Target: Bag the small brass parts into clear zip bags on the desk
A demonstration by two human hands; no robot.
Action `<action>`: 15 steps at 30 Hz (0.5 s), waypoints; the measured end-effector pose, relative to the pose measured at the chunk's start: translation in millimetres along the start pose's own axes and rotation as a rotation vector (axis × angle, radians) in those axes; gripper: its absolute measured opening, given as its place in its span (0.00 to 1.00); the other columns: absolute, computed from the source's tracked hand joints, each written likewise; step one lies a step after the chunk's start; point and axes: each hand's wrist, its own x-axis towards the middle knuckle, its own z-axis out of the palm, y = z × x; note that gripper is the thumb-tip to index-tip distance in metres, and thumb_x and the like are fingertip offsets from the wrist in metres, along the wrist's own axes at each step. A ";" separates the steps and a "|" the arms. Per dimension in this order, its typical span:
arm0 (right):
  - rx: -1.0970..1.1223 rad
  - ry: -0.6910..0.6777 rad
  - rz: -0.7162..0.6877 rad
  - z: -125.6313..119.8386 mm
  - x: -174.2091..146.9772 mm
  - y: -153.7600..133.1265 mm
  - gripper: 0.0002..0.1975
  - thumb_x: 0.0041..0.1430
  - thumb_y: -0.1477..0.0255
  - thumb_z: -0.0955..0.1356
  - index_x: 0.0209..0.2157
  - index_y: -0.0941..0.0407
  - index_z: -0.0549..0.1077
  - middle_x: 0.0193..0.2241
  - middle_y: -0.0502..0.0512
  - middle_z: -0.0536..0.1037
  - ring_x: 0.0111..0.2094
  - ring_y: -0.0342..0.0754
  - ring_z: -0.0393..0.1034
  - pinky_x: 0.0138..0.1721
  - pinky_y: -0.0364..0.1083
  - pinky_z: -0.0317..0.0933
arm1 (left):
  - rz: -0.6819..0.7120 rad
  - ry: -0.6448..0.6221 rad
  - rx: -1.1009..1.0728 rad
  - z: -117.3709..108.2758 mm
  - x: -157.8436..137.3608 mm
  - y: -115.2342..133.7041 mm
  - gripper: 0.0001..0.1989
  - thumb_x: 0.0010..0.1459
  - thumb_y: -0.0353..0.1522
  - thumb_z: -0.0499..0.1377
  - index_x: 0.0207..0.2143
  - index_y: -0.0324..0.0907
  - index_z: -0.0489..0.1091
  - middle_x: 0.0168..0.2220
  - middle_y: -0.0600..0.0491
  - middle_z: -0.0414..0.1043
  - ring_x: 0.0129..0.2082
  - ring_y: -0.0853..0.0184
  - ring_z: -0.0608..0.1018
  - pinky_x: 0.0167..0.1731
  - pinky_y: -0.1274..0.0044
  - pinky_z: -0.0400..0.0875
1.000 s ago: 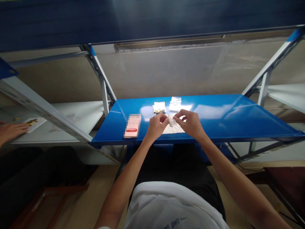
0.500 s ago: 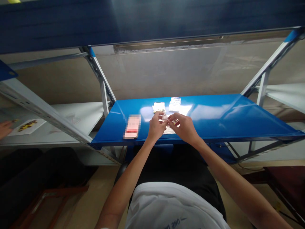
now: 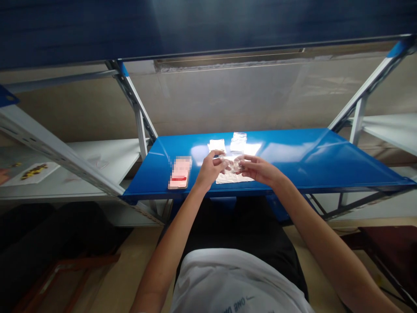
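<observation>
Grey wall point(image 3: 234, 95) stood behind a glossy blue desk point(image 3: 312, 167), its top streaked with glare. Near the front edge, a crumpled clear plastic bag point(image 3: 232, 164) hung between two bare hands, just above a whitish cloth point(image 3: 224, 178). Left hand point(image 3: 207, 170): grip closed on the bag's near-left side, thumb and fingers curled in. Right hand point(image 3: 263, 170): grip pinched lightly on the opposite side. Contents, if any, I could not make out. Beyond lay white packets point(image 3: 216, 144) and a stack of clear bags point(image 3: 239, 141); a phone point(image 3: 180, 173) lay to the left. On the neighbouring white shelf point(image 3: 107, 167), a co-worker's hand point(image 3: 3, 177) was near a white sheet point(image 3: 51, 168) bearing yellow-and-dark pieces.

Risks, my judgement: thin film could slip from the light right-hand pinch; uneven pulling might tear it; tilting could spill anything inside onto the cloth; glare could hide a small dropped part.
</observation>
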 end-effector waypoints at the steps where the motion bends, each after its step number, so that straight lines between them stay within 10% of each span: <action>1: -0.009 0.020 -0.019 -0.2 0.4 0.6 0.21 0.50 0.58 0.82 0.41 0.55 0.80 0.37 0.57 0.84 0.39 0.52 0.82 0.40 0.47 0.76 | -0.009 0.043 -0.019 0.7 0.7 -2.9 0.17 0.58 0.32 0.68 0.46 0.43 0.65 0.38 0.49 0.83 0.33 0.65 0.85 0.28 0.80 0.74; 10: -0.059 0.170 -0.158 -9.7 15.5 -0.1 0.22 0.47 0.55 0.83 0.35 0.56 0.82 0.35 0.56 0.84 0.39 0.49 0.81 0.50 0.49 0.76 | 0.097 0.200 -0.010 5.5 7.1 -29.5 0.20 0.57 0.41 0.71 0.34 0.43 0.63 0.40 0.48 0.81 0.41 0.59 0.87 0.35 0.73 0.83; 15: -0.275 0.100 -0.146 -30.7 35.7 -28.5 0.24 0.43 0.52 0.84 0.31 0.55 0.81 0.30 0.56 0.83 0.35 0.51 0.81 0.46 0.54 0.78 | 0.173 0.166 0.022 7.4 24.9 -37.4 0.14 0.63 0.33 0.66 0.46 0.44 0.65 0.39 0.48 0.83 0.45 0.59 0.86 0.43 0.71 0.81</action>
